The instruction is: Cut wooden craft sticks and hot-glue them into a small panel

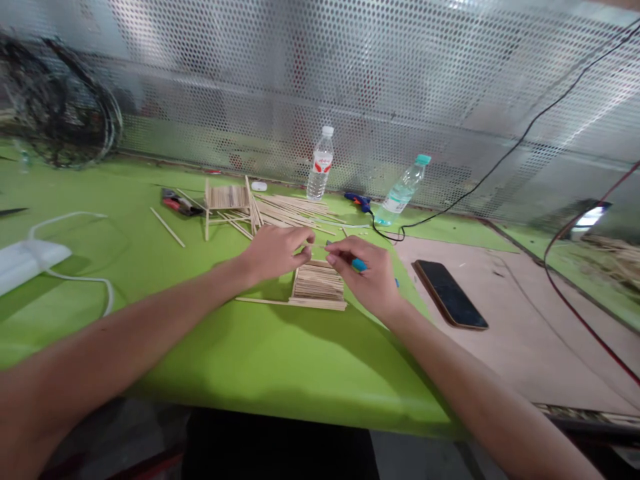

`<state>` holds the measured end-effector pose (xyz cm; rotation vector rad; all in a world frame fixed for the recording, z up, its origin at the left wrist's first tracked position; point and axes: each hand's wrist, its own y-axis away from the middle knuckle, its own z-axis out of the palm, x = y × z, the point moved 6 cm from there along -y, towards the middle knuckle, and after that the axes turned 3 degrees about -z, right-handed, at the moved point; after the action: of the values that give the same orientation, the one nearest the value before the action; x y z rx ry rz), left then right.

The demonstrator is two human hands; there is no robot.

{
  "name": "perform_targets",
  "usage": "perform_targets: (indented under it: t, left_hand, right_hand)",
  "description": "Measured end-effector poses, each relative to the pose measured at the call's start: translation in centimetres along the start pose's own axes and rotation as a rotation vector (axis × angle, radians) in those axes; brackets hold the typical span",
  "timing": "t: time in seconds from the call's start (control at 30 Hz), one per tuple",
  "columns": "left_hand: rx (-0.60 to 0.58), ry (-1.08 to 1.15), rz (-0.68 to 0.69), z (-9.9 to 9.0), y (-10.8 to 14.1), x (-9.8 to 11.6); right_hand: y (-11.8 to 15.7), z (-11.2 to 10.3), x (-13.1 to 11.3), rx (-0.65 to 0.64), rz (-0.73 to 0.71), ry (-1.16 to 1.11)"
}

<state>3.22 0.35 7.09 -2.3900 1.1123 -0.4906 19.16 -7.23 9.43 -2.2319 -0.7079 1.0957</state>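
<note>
A flat panel of thin wooden sticks (318, 283) lies on the green table, with longer sticks along its near edge. Just beyond its upper left corner is my left hand (281, 251), thumb and forefinger curled towards each other; what they hold, if anything, is too small to make out. At the panel's upper right, my right hand (367, 270) is closed in a pinch around a small tool with a blue handle (359, 265). The two hands' fingertips point at each other with a small gap between them.
Behind my hands lie loose sticks (295, 209), a small stick chair-like frame (227, 198) and red-handled pliers (181, 203). Two bottles (320, 167) (403, 192) and a blue glue gun (359, 201) stand or lie farther back. A phone (450, 295) rests at right; a white power strip (33, 263) at left.
</note>
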Motion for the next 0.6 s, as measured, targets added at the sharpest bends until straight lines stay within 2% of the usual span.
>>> perform_targets:
  t: [0.17,0.37,0.5,0.6]
  left_hand:
    - [-0.108,0.016,-0.032,0.4,-0.1,-0.1]
    - [-0.123,-0.016,-0.036,0.4,0.0,0.3]
    - [-0.150,0.011,-0.049,0.4,-0.1,0.3]
    - [-0.177,0.046,-0.128,0.1,-0.4,-1.0]
  right_hand:
    - [-0.1,-0.3,1.5,0.050,0.049,0.099]
    - [-0.4,0.0,1.1,-0.058,-0.038,0.203]
    - [-0.4,0.3,1.9,-0.136,0.017,0.252]
    - [-0.6,-0.4,3.2,-0.188,0.100,0.328]
